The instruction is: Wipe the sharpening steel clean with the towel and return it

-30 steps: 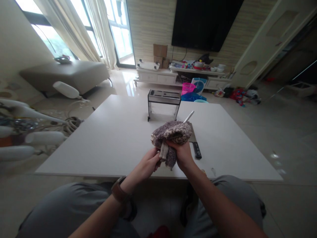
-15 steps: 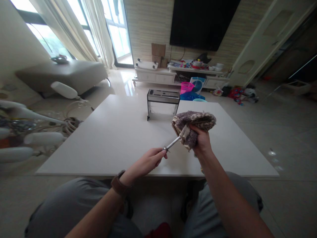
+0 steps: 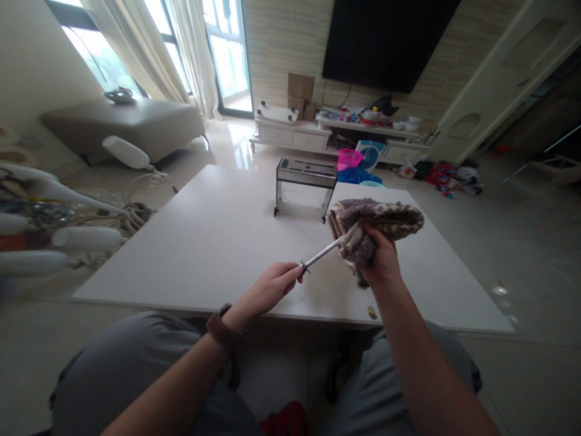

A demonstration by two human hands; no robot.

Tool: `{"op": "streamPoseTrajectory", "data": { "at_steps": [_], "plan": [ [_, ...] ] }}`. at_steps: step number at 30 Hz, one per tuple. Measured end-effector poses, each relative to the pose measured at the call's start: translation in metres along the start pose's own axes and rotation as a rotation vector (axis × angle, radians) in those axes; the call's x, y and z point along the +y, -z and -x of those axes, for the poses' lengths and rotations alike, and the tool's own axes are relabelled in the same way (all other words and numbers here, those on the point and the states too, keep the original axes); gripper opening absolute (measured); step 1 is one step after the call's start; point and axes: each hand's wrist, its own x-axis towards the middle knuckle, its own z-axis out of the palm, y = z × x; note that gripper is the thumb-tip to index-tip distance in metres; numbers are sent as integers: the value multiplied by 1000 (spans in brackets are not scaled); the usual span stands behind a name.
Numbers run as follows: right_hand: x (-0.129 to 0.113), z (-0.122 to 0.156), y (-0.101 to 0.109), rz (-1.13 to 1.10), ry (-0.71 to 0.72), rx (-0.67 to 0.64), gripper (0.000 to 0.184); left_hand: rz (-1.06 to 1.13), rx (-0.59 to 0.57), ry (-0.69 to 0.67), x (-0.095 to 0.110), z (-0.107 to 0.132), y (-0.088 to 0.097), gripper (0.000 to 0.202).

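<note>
Steel rod (image 3: 324,254), handle pinched by left hand (image 3: 272,287), right hand (image 3: 380,261) fingers clutching cloth (image 3: 381,219) round its tip

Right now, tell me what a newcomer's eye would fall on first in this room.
Over the near edge of the white table, the left hand pinches one end of a thin metal rod. The right hand grips a fuzzy grey-brown cloth closed around the rod's other end. Behind them, a clear box-shaped rack stands mid-table, and a big black screen hangs on the far wall.
</note>
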Motion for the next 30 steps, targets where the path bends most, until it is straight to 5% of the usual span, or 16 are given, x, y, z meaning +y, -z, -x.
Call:
{"op": "streamPoseTrajectory", "data": {
  "at_steps": [9,18,30],
  "plan": [
    [48,46,-16,260,-135,-240,39,354,-12,66,-14,-9,-13,39],
    [50,52,-19,198,-189,-215,41,454,-40,179,-2,2,-12,29],
    [32,33,-20,115,-138,-88,37,437,-182,114,-3,-2,-10,28]
  ]
}}
